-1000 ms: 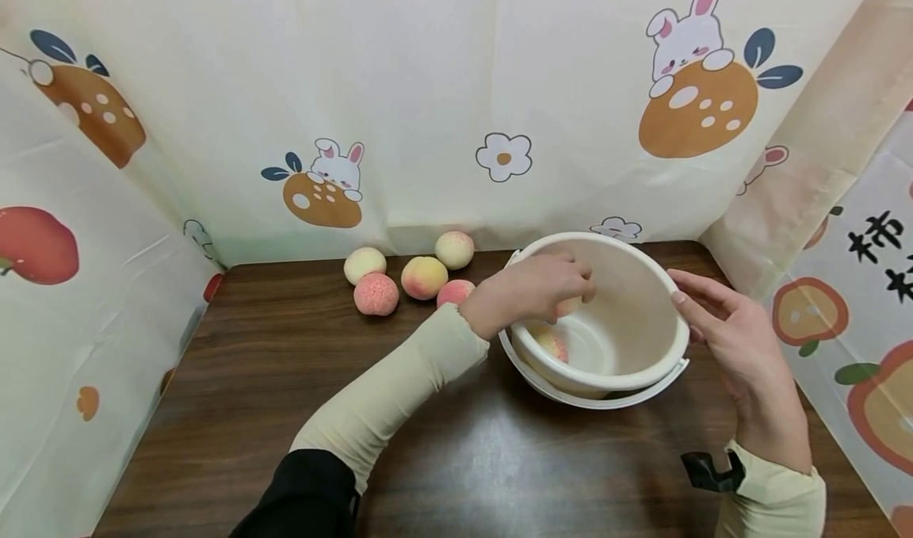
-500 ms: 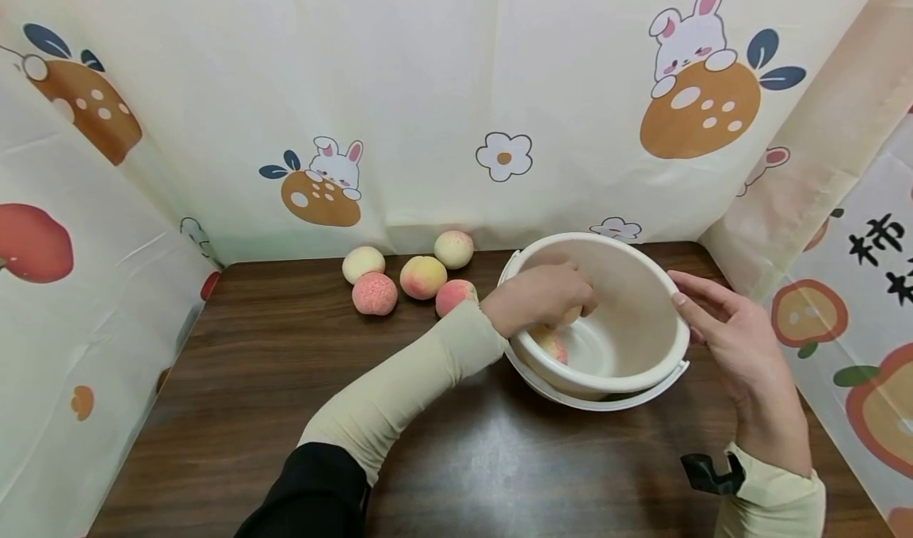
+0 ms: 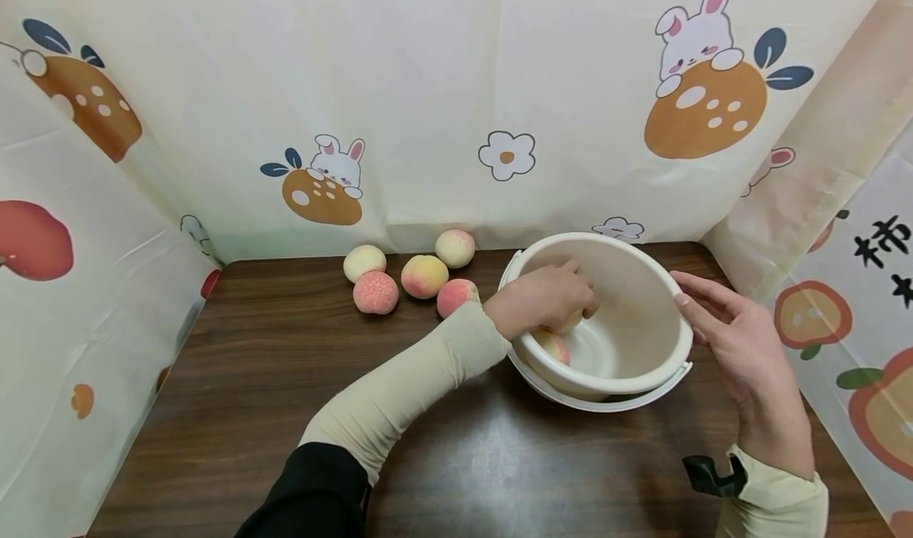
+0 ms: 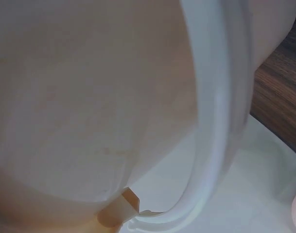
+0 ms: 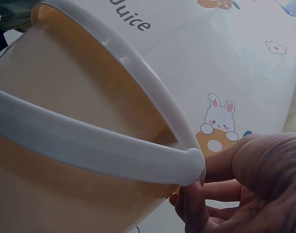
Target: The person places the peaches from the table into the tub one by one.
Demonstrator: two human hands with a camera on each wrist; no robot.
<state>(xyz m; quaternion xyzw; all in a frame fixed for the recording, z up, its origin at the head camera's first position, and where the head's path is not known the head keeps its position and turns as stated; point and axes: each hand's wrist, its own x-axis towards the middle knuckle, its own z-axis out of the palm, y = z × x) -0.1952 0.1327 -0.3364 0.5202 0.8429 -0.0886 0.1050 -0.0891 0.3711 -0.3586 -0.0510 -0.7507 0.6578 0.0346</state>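
Note:
A white bucket (image 3: 642, 308) stands at the right of the table, tilted a little towards me, its handle hanging low along the front. Inside it my left hand (image 3: 545, 296) holds a peach (image 3: 571, 322) in curled fingers, low by the left wall. Just below that lies another peach (image 3: 552, 346), touching the wall. The left wrist view is filled by the bucket's wall and rim (image 4: 213, 97); no fingers show there. My right hand (image 3: 745, 344) pinches the bucket's right rim. The right wrist view shows thumb and fingers at the handle's end (image 5: 189, 167).
Several peaches sit left of the bucket: a pale one (image 3: 364, 262), a pink one (image 3: 376, 292), a yellow-red one (image 3: 424, 276), and others by the back edge. The dark wooden table (image 3: 271, 379) meets printed cloth walls (image 3: 428, 86) at the back and sides.
My left hand has reached slightly further right and down into the bucket with the peach. The right hand keeps its place at the rim.

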